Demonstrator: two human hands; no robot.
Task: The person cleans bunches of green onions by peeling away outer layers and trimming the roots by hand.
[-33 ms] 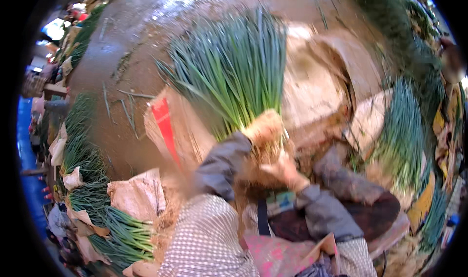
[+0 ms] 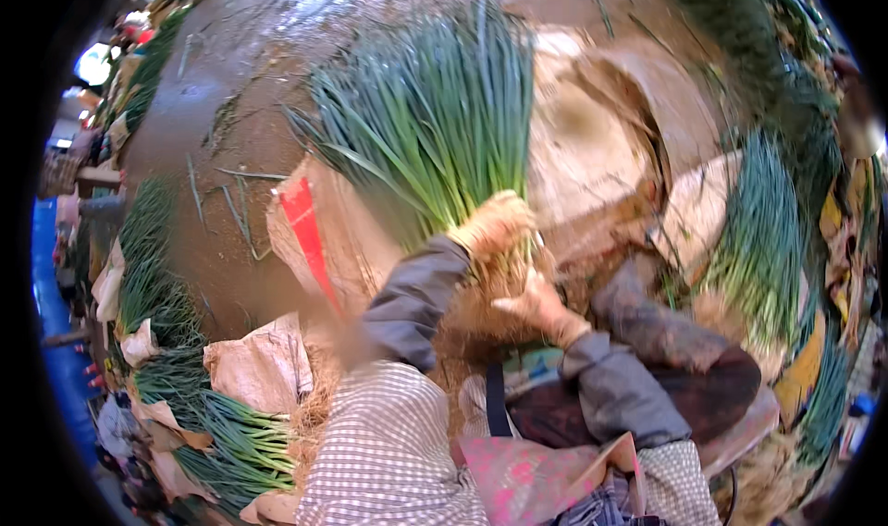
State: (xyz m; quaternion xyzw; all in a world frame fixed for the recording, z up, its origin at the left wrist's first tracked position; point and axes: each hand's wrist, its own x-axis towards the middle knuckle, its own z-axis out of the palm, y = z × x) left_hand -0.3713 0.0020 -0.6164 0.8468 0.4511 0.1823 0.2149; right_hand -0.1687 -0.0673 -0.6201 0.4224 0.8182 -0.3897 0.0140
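Head view: both of the person's hands are at work on one large bundle of green onions, located at upper centre, its leaves fanned away from the person and its pale stems drawn together on the near side. The left forearm, in a grey sleeve, rises from the lower edge and angles up to the right. The left hand lies across the gathered stems, back uppermost, fingers curled closed around them. The right forearm slants up and to the left. The right hand sits lower, just beside the root ends, thumb raised and a finger extended leftward, with a gap between (whether any roots are held cannot be told). Brown sacking bearing a red stripe lies left of the stems; a pale sheet lies to the right. A second bundle rests farther right, well apart. Further onions lie at lower left, beside a crumpled tan sack.
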